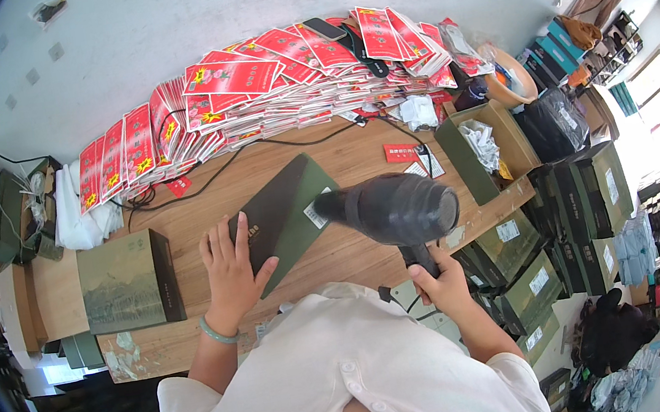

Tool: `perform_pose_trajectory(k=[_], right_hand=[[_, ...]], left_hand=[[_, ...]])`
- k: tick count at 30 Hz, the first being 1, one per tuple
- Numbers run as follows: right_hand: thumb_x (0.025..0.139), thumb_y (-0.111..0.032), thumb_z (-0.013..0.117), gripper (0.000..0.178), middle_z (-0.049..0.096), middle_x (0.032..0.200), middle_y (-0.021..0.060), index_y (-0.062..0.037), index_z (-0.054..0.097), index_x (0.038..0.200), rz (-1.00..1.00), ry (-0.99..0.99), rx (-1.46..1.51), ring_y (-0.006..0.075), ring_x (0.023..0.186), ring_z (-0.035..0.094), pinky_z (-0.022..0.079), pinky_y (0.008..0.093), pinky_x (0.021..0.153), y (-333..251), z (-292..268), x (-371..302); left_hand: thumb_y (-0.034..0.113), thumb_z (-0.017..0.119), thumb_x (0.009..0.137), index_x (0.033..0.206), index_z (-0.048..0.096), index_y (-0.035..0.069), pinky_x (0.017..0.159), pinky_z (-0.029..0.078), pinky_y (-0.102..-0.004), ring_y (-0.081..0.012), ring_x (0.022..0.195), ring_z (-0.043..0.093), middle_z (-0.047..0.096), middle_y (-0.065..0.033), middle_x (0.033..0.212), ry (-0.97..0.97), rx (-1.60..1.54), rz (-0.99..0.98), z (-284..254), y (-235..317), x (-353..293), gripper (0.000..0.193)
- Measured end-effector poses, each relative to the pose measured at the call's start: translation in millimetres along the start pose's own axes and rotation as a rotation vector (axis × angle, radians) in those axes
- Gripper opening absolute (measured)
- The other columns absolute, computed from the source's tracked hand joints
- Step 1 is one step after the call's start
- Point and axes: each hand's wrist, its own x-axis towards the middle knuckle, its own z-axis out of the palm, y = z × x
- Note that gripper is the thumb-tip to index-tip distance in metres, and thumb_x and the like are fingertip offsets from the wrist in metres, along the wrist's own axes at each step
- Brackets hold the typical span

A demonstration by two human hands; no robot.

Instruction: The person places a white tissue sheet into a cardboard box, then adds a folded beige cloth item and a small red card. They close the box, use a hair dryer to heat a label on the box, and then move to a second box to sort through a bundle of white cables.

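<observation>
My right hand (436, 277) is wrapped round the handle of a black hair dryer (394, 209). The dryer's nozzle points left, close to a white barcode label (319, 210) on the end of a dark green shoebox (276, 214). That box is tilted on the wooden table (202, 204). Against its left side rests my left hand (230, 265), fingers spread and thumb out over the box, a pale bangle on the wrist. Farther left, another green shoebox (128, 280) stands on the table.
Stacks of red printed packets (244, 91) fill the table's back, with a phone (325, 29) on top. A black cable (214, 172) runs along them. An open box (483, 157) holding crumpled paper stands at the right. Several green shoeboxes (525, 254) are piled beside the table's right edge.
</observation>
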Motion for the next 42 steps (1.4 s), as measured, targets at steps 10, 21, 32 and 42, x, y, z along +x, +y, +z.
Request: perform_pose_trajectory(k=[10, 21, 32, 42], right_hand=[[0.084, -0.031, 0.078, 0.04, 0.065, 0.066, 0.0047, 0.0009, 0.062, 0.103, 0.069, 0.031, 0.025, 0.0084, 0.049, 0.055, 0.043, 0.0243, 0.042, -9.7, 4.5, 4.8], [0.093, -0.032, 0.069, 0.034, 0.054, 0.058, 0.0027, -0.0018, 0.055, 0.094, 0.069, 0.011, 0.048, 0.0079, 0.041, 0.048, 0.036, 0.0229, 0.037, 0.3, 0.2, 6.3], [0.092, -0.034, 0.07, 0.035, 0.054, 0.058, 0.0019, -0.002, 0.057, 0.091, 0.049, 0.035, 0.012, 0.0074, 0.041, 0.048, 0.037, 0.0226, 0.038, -2.8, -0.2, 9.4], [0.084, -0.036, 0.078, 0.046, 0.061, 0.064, 0.0041, 0.0028, 0.065, 0.105, 0.177, -0.051, 0.121, 0.0084, 0.049, 0.055, 0.044, 0.0243, 0.043, -10.5, -4.6, 5.8]], left_hand=[[0.056, 0.055, 0.09, 0.148, 0.035, 0.0, 0.11, 0.024, -0.0582, -0.0431, 0.126, 0.038, 0.039, -0.0277, 0.14, 0.018, 0.007, 0.004, -0.3, 1.3, -2.6, 0.084], [0.056, 0.056, 0.09, 0.149, 0.034, 0.0, 0.11, 0.024, -0.0582, -0.0426, 0.127, 0.038, 0.039, -0.0273, 0.141, 0.0, 0.005, 0.0, -1.1, 2.8, -1.7, 0.084], [0.055, 0.057, 0.09, 0.148, 0.034, -0.001, 0.111, 0.023, -0.0584, -0.0431, 0.127, 0.037, 0.039, -0.0279, 0.141, 0.004, 0.011, 0.011, 0.1, 1.4, -2.9, 0.084], [0.056, 0.055, 0.09, 0.149, 0.034, -0.001, 0.11, 0.023, -0.0587, -0.043, 0.127, 0.037, 0.039, -0.0284, 0.14, 0.002, 0.011, 0.005, -0.7, 2.1, -2.7, 0.084]])
